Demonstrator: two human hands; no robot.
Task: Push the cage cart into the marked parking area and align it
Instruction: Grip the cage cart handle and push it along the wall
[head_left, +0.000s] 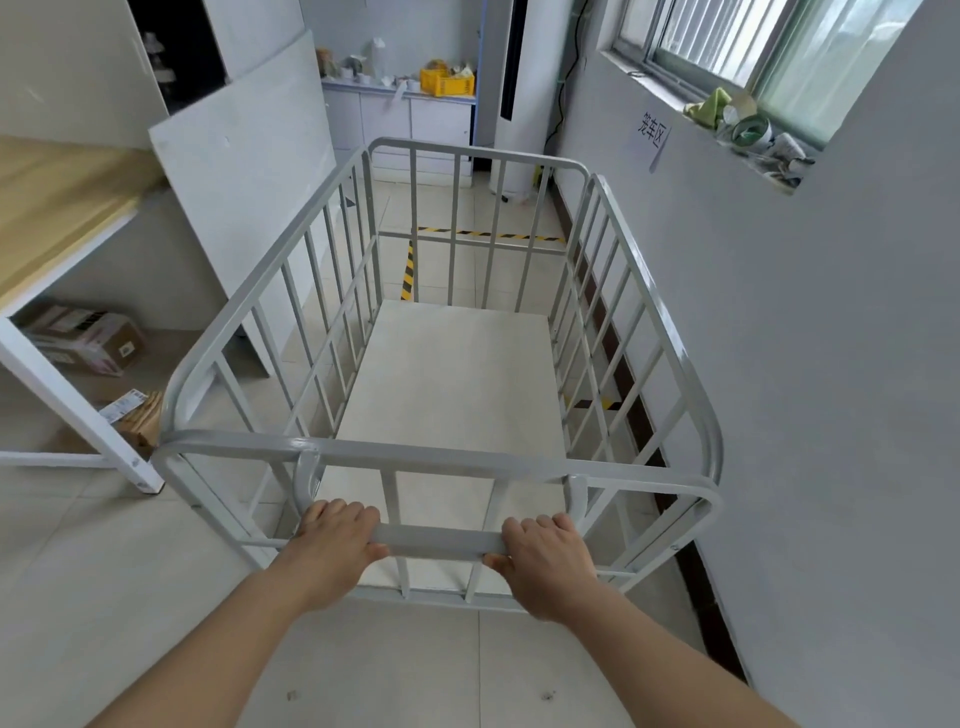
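Both hands on the horizontal grey push bar (439, 540) at the near end of the grey-painted steel cage cart (447, 364). Left hand (335, 540): grip closed over the bar's left end, fingers over the top, thumb underneath. Right hand (545, 556): grip closed over the right end, same wrap. Hands well apart, bare bar between them.

Cart: barred sides all round, rounded tube top rail, pale flat deck (452, 395) with nothing on it. It stands on the light tiled floor (156, 597), its right side running near the grey wall (805, 415) and roughly parallel to it, with a gap where the dark skirting shows through the bars.

Marked area: yellow-and-black striped floor tape (488, 235) seen through the far-end bars, one strip crossing ahead, another strip (408, 273) running back toward the cart on the left. A short striped piece (592, 402) shows through the right-side bars near the wall. The deck's far edge meets the near end of the left strip in this view; cannot tell how far the cart's base is inside the lines.

Paper sign with printed characters (652, 136) on the wall above the cart's far right corner. White-framed wood-topped worktop (57, 208) left of the cart, cardboard box (85, 338) under it. Grey board (244, 171) leans just beside the cart's left side. Yellow plastic crate (447, 82) on the far cabinet.
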